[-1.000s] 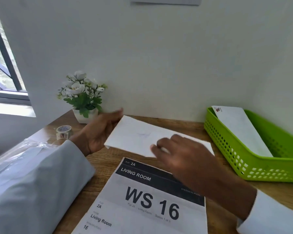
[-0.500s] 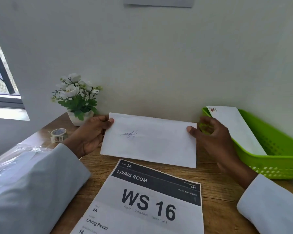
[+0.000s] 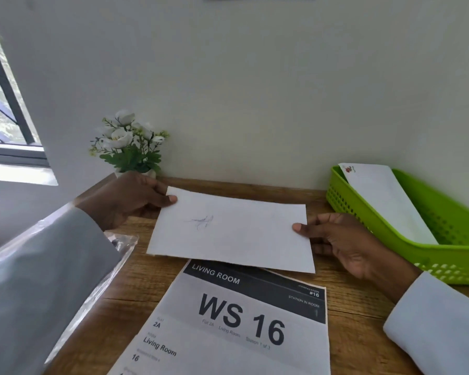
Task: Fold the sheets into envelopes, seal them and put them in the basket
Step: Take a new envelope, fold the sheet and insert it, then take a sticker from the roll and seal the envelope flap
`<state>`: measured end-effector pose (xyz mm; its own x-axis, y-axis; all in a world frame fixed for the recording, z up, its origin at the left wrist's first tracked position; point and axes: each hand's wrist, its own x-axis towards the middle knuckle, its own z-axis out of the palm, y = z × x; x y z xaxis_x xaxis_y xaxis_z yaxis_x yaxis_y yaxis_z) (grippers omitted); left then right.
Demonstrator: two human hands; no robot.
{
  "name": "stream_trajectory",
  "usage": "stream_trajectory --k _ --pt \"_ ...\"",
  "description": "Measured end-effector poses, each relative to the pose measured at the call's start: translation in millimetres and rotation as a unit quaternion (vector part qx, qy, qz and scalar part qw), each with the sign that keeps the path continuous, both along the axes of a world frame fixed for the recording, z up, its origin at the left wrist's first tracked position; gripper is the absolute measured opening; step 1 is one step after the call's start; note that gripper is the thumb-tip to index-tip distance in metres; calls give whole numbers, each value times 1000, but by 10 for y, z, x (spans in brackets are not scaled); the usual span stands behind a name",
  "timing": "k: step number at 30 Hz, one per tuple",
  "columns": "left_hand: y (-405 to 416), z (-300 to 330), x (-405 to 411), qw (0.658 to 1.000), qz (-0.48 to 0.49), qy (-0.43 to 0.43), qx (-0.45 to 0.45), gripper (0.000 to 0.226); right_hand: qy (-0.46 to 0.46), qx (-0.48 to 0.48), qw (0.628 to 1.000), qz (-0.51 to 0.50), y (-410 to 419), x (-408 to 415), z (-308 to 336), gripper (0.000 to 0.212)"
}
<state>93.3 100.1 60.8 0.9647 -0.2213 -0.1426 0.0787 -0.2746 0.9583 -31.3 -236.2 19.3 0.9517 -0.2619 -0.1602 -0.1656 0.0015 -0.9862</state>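
Sheet (image 3: 230,231) flat, long axis left-right

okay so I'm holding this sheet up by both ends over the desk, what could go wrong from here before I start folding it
1. The left hand and right hand pinch only the short edges of the sheet, so it may sag or slip and crease crookedly.
2. Its near edge overlaps the printed sign; pressing a fold there might shift the sign.
3. The plant stands right behind the left hand and could be knocked.
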Motion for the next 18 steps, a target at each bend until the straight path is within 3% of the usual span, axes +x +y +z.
stream_trajectory --k 5,11,15,18 --pt "50 -307 -44 994 2 21 104 15 39 -82 995 28 -17 -12 -38 21" --pt "46 -419 -3 982 -26 -70 175 28 29 -213 976 34 -11 -31 -35 37" --pt "41 -425 -14 960 -39 -146 237 36 18 -359 933 24 11 -31 11 42" --pt "71 -355 -16 966 -27 -190 175 33 -53 -442 895 -9 62 16 109 38"
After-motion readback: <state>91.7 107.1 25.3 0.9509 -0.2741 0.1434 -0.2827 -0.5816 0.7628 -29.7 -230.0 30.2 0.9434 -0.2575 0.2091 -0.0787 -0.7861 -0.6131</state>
